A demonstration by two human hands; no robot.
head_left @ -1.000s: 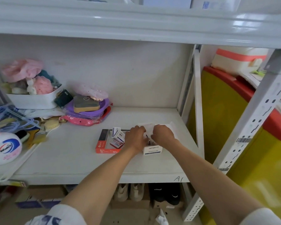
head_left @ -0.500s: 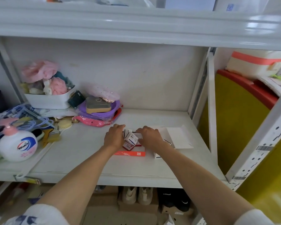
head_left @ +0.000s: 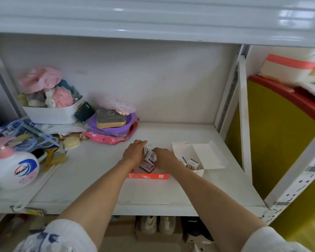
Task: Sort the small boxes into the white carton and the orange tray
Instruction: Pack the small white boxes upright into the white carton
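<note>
An orange tray [head_left: 147, 176] lies on the white shelf, mostly hidden behind my arms. Inside it stand several small white boxes [head_left: 150, 155] and a red-and-white box [head_left: 147, 167]. My left hand [head_left: 134, 151] presses against their left side and my right hand [head_left: 163, 159] against their right, so both hands clasp the cluster between them. To the right stands the white carton [head_left: 207, 157] with its flaps open. Two small white boxes [head_left: 189, 163] with blue print lie in it.
The shelf's left part is crowded: a hand-soap pump bottle [head_left: 13, 169], brushes and hangers [head_left: 22, 137], a white bin of pink sponges [head_left: 49, 113], a purple bowl with a soap bar [head_left: 110, 120]. An upright shelf post [head_left: 244, 113] and a yellow bin [head_left: 273, 135] stand at the right.
My hands moved left from the white carton to the orange tray and closed around the small boxes there. The camera view shifted, showing more of the left shelf.
</note>
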